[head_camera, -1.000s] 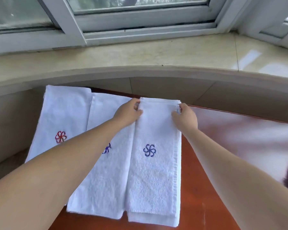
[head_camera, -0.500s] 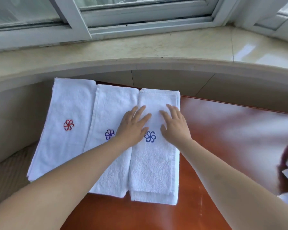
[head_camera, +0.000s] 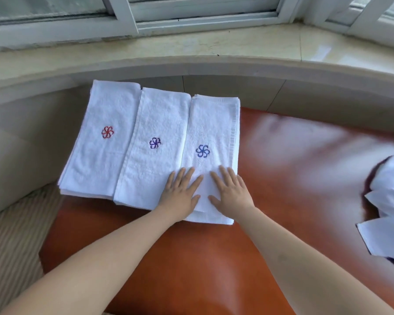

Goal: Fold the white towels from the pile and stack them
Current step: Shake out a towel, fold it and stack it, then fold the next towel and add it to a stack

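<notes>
Forearms reach in from the near edge of the reddish-brown table, and both hands lie flat on the near end of the rightmost folded towel — fingers straight and spread, palms down, gripping nothing. The left hand sits on that towel's left side, partly over the seam with the middle towel; the right hand rests just beside it, thumbs near each other but apart. Beyond the fingertips is a blue pinwheel mark. Three folded white towels lie side by side at the table's far left corner, each overlapping its left neighbour: the middle one bears a purple mark, the left towel a red mark. At the table's right edge sits the crumpled pile of white towels — well apart from the folded ones. Past the far edge runs a pale stone sill under a white window frame
</notes>
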{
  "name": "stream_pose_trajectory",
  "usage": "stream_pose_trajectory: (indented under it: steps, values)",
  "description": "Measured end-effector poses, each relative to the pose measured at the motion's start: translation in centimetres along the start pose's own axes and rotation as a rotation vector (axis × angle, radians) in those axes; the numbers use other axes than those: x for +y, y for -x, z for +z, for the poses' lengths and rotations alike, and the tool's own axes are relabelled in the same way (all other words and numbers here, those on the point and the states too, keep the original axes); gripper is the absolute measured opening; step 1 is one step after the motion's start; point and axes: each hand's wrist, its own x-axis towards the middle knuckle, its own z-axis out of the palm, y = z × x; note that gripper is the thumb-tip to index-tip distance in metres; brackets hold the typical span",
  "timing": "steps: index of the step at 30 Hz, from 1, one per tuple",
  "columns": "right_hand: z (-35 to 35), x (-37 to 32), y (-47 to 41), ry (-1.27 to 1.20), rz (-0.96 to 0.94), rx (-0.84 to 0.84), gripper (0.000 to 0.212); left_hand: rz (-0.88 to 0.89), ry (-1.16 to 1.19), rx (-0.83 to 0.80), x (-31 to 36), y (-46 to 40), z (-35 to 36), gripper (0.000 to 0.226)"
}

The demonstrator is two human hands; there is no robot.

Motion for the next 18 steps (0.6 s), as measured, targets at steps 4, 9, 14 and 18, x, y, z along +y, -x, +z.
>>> stream_pose_trajectory:
  steps: [4, 9, 14, 18]
  values:
    - [1.2, -1.1, 5.3, -0.015, -0.014, -0.022, 0.081, -0.003, 0.101, -0.095, 2.4, 4.8, 0.6, 0.072]
    - [1.2, -1.8, 10.5, 0.070, -0.026, -0.148, 0.070, -0.056, 0.247, -0.240, 4.5, 8.9, -1.6, 0.064]
    - [-1.0, -2.9, 15.2, 0.021, 0.020, -0.081, 0.066, -0.042, 0.270, -0.141, 5.2, 13.5, -4.9, 0.066]
    - [-2.4, -4.1, 19.8, -0.031, 0.022, 0.022, 0.069, -0.036, 0.279, -0.049, 6.4, 17.4, -7.5, 0.067]
